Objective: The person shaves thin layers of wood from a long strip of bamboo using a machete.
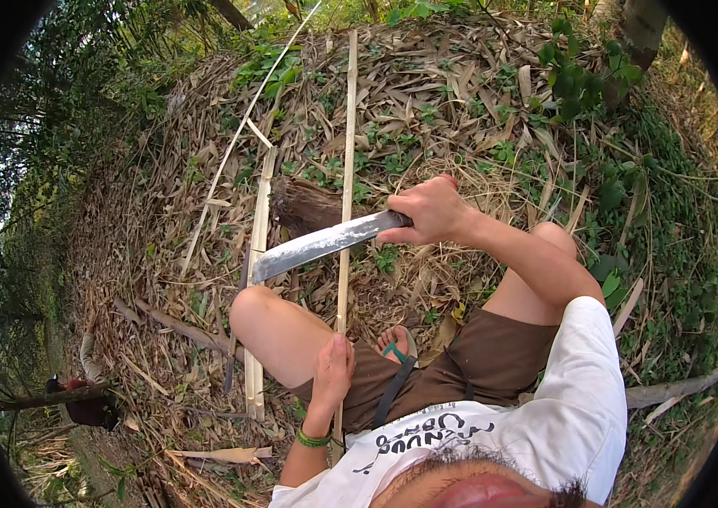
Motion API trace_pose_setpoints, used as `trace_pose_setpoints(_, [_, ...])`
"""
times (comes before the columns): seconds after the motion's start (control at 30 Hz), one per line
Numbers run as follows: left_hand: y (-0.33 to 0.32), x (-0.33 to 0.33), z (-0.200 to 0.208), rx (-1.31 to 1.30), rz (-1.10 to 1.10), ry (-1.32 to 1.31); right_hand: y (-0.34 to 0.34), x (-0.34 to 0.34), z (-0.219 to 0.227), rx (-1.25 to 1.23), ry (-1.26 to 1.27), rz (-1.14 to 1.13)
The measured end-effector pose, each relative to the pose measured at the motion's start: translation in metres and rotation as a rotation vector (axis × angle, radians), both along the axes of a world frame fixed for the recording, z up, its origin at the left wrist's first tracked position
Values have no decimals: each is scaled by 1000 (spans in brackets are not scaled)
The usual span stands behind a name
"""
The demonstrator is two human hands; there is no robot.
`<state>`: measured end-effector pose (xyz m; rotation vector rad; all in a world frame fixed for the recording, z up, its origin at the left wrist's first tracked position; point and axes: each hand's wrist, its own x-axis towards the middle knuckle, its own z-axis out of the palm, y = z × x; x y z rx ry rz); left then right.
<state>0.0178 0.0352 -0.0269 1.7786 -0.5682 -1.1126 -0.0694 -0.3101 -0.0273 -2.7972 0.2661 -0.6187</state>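
Note:
My right hand point(433, 210) is closed round the handle of a machete point(321, 245). Its broad, whitish-streaked blade points left, its tip above my left knee. The blade crosses in front of a long, pale split-bamboo strip point(349, 127). This strip runs from the far ground back toward my body. Beside my left thigh, my left hand point(333, 370) is closed on the strip's near part, which continues below the hand; the fingertips are partly hidden. Behind the blade, a short brown log point(312, 203) lies close to the strip.
More split-bamboo pieces point(259, 220) lie left of the log, one long and thin point(232, 152). Dry leaves and green plants cover the ground. A branch point(181, 326) lies left of my knee, a tree trunk point(642, 34) stands far right, and another person point(90, 398) is at far left.

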Motion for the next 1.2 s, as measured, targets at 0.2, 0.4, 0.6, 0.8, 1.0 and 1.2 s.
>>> trace_pose_setpoints(0.2, [25, -10, 5, -20, -22, 248, -96, -7, -8, 234, -142, -420])
trace_pose_setpoints(0.4, [22, -4, -10, -91, -47, 367, -34, -3, -9, 52, -134, -71])
trace_pose_setpoints(0.6, [38, -11, 8, -37, -18, 410, -90, -15, -13, 137, -40, -294])
trace_pose_setpoints(0.8, [37, -21, -1, -22, -72, 463, -63, -14, -13, 113, -6, -215])
trace_pose_setpoints(1.0, [35, -16, 2, -6, -58, 493, -49, -14, -11, -38, 138, -81])
trace_pose_setpoints(1.2, [31, -19, 9, 9, -36, 582, -58, -9, -30, -42, 48, -47])
